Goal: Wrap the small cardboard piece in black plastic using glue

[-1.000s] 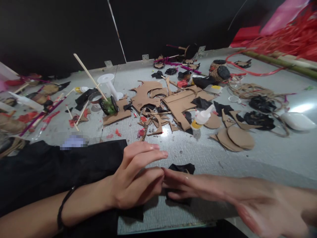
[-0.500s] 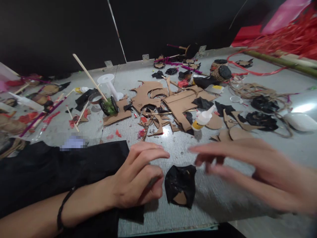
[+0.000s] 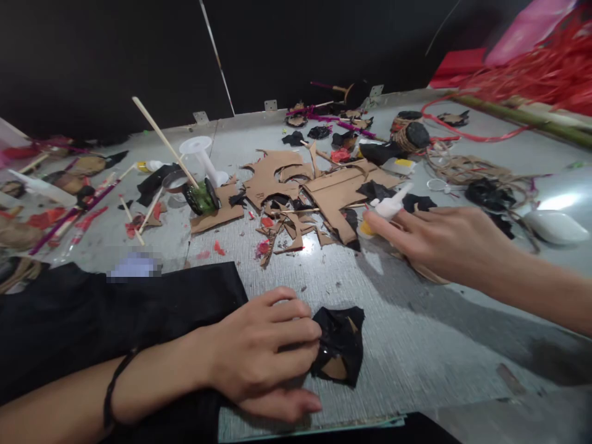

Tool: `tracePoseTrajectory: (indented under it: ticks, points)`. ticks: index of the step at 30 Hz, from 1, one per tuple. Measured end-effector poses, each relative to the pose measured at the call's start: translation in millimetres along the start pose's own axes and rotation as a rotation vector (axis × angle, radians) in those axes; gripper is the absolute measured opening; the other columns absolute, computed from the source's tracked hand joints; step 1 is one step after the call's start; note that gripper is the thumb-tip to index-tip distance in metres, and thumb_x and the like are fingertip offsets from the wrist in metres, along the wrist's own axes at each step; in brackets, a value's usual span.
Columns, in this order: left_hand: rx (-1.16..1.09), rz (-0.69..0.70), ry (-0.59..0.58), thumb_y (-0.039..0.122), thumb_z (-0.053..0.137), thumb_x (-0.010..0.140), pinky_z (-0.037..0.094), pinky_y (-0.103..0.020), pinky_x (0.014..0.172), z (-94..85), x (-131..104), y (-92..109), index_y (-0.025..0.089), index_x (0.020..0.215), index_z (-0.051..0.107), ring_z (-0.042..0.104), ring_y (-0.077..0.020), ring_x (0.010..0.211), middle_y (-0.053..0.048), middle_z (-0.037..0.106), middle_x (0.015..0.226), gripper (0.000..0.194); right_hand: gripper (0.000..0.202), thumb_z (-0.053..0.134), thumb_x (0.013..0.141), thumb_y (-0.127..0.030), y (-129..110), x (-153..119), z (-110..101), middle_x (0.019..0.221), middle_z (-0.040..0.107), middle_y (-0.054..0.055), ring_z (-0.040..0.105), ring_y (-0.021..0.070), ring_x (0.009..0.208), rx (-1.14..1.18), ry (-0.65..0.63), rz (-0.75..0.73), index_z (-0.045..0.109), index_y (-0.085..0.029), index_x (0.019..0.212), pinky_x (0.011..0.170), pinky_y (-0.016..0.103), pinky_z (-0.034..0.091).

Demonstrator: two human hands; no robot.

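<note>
My left hand rests palm down near the front edge of the grey table, fingers loosely bent and thumb apart. Its fingertips touch the left edge of a black plastic-wrapped cardboard piece, where brown card shows through at the bottom. Farther back on the right, my right hand has its fingers round a small white glue bottle with a yellow label. The bottle stands tilted, its tip pointing up and right. Part of the bottle is hidden by the fingers.
Cut cardboard and scraps lie mid-table. At the left are a green roll with a stick, a white spool and black cloth. Twine, a white object and red strips are on the right.
My right hand has moved forward from beside the black piece and taken hold of the glue bottle. My left hand has flattened and come down against the black piece's edge.
</note>
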State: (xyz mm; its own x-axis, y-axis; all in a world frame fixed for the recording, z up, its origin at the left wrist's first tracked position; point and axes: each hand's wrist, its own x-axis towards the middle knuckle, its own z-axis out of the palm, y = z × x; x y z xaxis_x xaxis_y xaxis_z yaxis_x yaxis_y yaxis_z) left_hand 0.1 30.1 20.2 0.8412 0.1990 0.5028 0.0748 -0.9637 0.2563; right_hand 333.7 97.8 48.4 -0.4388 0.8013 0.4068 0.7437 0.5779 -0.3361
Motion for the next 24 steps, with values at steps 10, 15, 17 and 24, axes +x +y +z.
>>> tracePoseTrajectory:
  ticks: [10, 15, 17, 24]
  points:
    - [0.004, -0.004, 0.007, 0.033, 0.045, 0.118, 0.058, -0.044, 0.091, -0.6, -1, -1, 0.007, 0.112, 0.074, 0.074, -0.0261, 0.092, -0.013, 0.08, 0.1, 0.04, 0.026, 0.061, 0.114, -0.051, -51, -16, -7, 0.057, 0.06, -0.006, 0.049, 0.0116, 0.04, 0.653, -0.037, 0.006, 0.066, -0.029, 0.102, 0.04, 0.025, 0.04]
    - [0.003, -0.039, 0.018, 0.031, 0.052, 0.115, 0.061, -0.042, 0.085, -2.3, 0, -1, 0.01, 0.108, 0.073, 0.072, -0.0261, 0.09, -0.015, 0.079, 0.102, 0.03, 0.029, 0.061, 0.115, -0.049, -62, -21, 16, 0.068, 0.064, -0.003, 0.054, 0.0105, 0.046, 0.998, -0.198, 0.085, 0.063, -0.025, 0.099, 0.041, 0.022, 0.045]
    - [0.004, -0.059, 0.038, 0.03, 0.055, 0.113, 0.063, -0.043, 0.085, -2.4, 0, -2, 0.01, 0.113, 0.072, 0.073, -0.0272, 0.094, -0.016, 0.078, 0.106, 0.026, 0.026, 0.061, 0.115, -0.046, -59, -23, 25, 0.069, 0.063, -0.004, 0.055, 0.0103, 0.047, 0.992, -0.192, 0.09, 0.064, -0.025, 0.099, 0.044, 0.022, 0.047]
    - [0.041, -0.128, -0.019, 0.03, 0.054, 0.114, 0.063, -0.046, 0.094, -0.9, 0, -4, 0.01, 0.114, 0.074, 0.071, -0.0308, 0.108, -0.018, 0.076, 0.116, 0.028, 0.018, 0.071, 0.108, -0.038, -57, -24, 33, 0.081, 0.064, 0.0, 0.059, 0.0119, 0.062, 0.916, -0.088, 0.108, 0.068, -0.024, 0.097, 0.052, 0.022, 0.05]
